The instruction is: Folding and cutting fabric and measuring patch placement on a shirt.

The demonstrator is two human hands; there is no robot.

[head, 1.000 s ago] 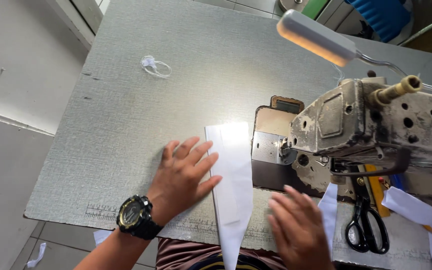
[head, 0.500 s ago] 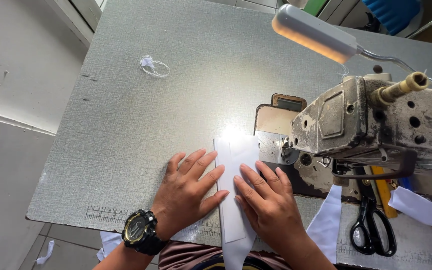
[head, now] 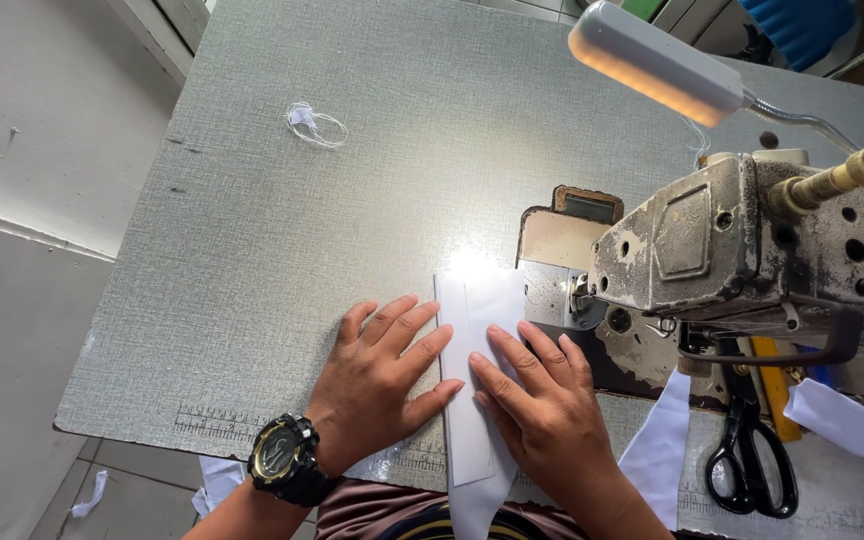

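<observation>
Looking down from the head cam at a grey textured sewing table. Both my hands lie flat on a long narrow strip of white fabric near the table's front edge.

L hand, w/ a black round wristwatch on the wrist, rests palm down, fingers spread and straight. Its fingertips touch the strip's left edge; the palm sits on bare table just beside it. R hand also lies palm down, fingers open and fanned, pressing on the strip's right half. Neither hand pinches or grasps anything: both are open, flat, holding the cloth down by pressure only. The strip lies between and under the two sets of fingers.

The strip's long axis runs away from me, front edge to back, roughly straight. Its far end points toward the needle area of the worn grey metal sewing machine, and lies brightly lit just beside the machine's plate. Its near end hangs over the table's front edge, toward my lap.

Above the machine, a long white lamp shines down. Black-handled scissors lie on the table under the machine arm, to the right of my R hand, near more white cloth pieces. A small loop of white thread lies far back on the table, well apart from the hands.
</observation>
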